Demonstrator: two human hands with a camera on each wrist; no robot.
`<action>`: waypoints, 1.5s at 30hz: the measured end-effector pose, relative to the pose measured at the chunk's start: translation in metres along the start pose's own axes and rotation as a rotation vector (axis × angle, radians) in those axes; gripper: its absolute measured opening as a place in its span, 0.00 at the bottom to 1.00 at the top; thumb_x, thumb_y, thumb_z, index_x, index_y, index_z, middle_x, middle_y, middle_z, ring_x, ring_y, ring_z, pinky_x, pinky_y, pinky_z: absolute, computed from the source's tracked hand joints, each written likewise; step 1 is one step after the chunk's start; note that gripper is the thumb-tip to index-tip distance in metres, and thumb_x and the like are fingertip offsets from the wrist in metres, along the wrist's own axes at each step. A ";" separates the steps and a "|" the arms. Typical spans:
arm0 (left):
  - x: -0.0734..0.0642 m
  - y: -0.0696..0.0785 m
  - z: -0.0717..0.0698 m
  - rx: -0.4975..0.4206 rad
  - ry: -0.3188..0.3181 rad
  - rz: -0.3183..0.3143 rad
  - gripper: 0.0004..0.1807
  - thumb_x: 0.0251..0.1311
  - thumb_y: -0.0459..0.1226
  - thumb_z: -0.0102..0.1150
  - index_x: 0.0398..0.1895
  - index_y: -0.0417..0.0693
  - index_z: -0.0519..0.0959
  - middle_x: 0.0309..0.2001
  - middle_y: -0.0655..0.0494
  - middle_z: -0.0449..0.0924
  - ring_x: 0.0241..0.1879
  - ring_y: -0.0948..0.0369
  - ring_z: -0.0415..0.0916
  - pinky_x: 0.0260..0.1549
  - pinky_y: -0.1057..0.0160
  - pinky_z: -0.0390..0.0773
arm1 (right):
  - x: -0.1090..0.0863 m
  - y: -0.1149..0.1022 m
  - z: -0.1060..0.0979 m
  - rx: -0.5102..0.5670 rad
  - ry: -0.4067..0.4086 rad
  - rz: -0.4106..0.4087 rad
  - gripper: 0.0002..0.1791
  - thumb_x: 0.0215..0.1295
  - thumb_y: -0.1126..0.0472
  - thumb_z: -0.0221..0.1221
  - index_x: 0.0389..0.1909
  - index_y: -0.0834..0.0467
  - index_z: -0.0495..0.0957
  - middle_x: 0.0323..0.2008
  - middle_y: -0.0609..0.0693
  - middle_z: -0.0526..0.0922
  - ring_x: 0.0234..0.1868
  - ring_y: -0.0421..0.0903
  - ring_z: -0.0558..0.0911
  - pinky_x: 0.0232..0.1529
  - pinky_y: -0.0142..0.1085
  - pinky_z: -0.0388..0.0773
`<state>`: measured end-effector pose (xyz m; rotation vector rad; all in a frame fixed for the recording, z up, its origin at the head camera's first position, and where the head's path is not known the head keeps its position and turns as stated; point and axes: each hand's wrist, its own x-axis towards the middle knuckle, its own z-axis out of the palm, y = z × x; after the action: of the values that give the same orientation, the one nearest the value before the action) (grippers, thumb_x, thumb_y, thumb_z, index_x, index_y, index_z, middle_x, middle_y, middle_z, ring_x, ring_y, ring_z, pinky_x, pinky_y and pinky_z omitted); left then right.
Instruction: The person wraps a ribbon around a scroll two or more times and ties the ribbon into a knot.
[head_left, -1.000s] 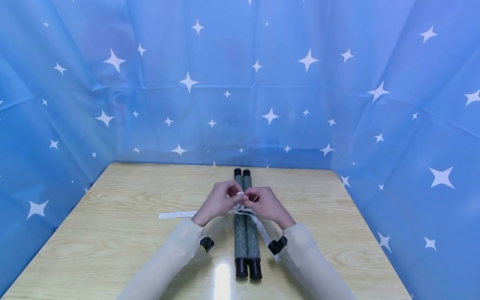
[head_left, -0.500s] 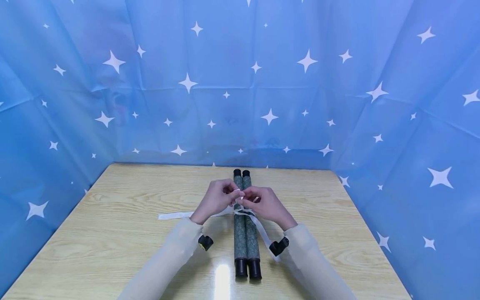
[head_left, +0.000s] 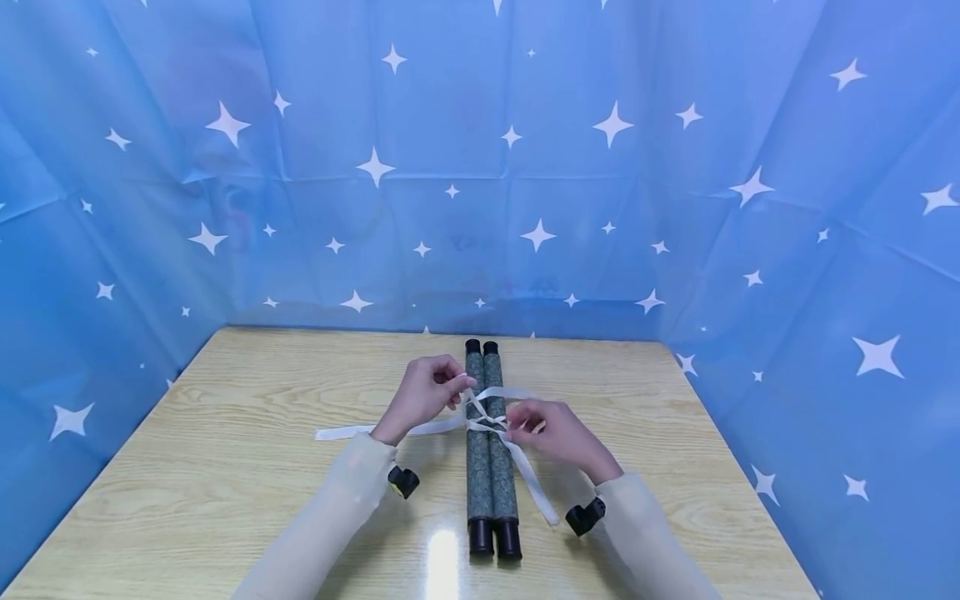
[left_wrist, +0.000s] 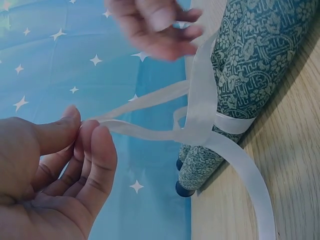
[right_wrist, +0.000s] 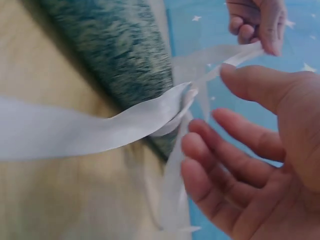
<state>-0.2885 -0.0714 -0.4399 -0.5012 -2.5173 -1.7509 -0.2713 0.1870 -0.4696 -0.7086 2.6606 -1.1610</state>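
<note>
A green patterned scroll (head_left: 481, 479), rolled into two side-by-side rolls with dark end knobs, lies lengthwise on the table. White ribbon (head_left: 531, 475) wraps its middle, crossing in a loose knot on top. My left hand (head_left: 426, 392) pinches a doubled loop of ribbon between thumb and fingertips, raised to the left of the rolls; in the left wrist view both strands run taut from it toward the knot. Just right of the knot is my right hand (head_left: 561, 435). Its thumb and fingers stand apart in the right wrist view (right_wrist: 270, 155), with no ribbon between them.
One flat ribbon tail (head_left: 348, 432) stretches left over the wooden table (head_left: 225, 483); another slants toward the front right. A blue curtain with white stars (head_left: 450, 208) encloses the back and sides.
Both hands were close together over the knot. The left has drawn up and left with the loop, while the right has let go and moved right and nearer, exposing a ribbon strand behind it.
</note>
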 end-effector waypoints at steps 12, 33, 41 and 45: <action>-0.001 -0.002 -0.005 -0.003 0.000 -0.013 0.10 0.69 0.38 0.65 0.36 0.38 0.84 0.32 0.37 0.85 0.21 0.61 0.80 0.24 0.62 0.84 | -0.009 0.021 0.016 -0.001 -0.034 0.015 0.02 0.67 0.57 0.67 0.36 0.51 0.86 0.30 0.42 0.85 0.31 0.37 0.80 0.35 0.30 0.78; -0.001 -0.009 -0.009 -0.001 0.003 -0.021 0.06 0.68 0.36 0.66 0.34 0.43 0.83 0.31 0.38 0.84 0.24 0.55 0.82 0.24 0.63 0.85 | -0.054 0.035 -0.046 0.108 0.054 0.107 0.10 0.75 0.55 0.60 0.43 0.57 0.83 0.30 0.62 0.82 0.26 0.55 0.78 0.29 0.34 0.76; -0.001 -0.013 -0.012 -0.013 0.021 -0.052 0.07 0.68 0.37 0.66 0.33 0.44 0.83 0.31 0.35 0.84 0.23 0.58 0.80 0.24 0.62 0.85 | -0.080 0.047 -0.071 0.123 0.039 0.087 0.10 0.77 0.55 0.58 0.45 0.58 0.82 0.30 0.62 0.81 0.29 0.58 0.80 0.32 0.40 0.81; -0.001 -0.016 -0.014 -0.021 0.035 -0.065 0.06 0.68 0.35 0.66 0.33 0.42 0.83 0.32 0.34 0.84 0.23 0.56 0.81 0.26 0.55 0.86 | -0.094 0.053 -0.079 0.131 0.015 0.084 0.11 0.78 0.56 0.57 0.46 0.60 0.81 0.29 0.61 0.80 0.27 0.54 0.79 0.30 0.39 0.80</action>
<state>-0.2938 -0.0891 -0.4497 -0.3903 -2.5216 -1.7934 -0.2329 0.3150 -0.4581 -0.5622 2.5705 -1.3073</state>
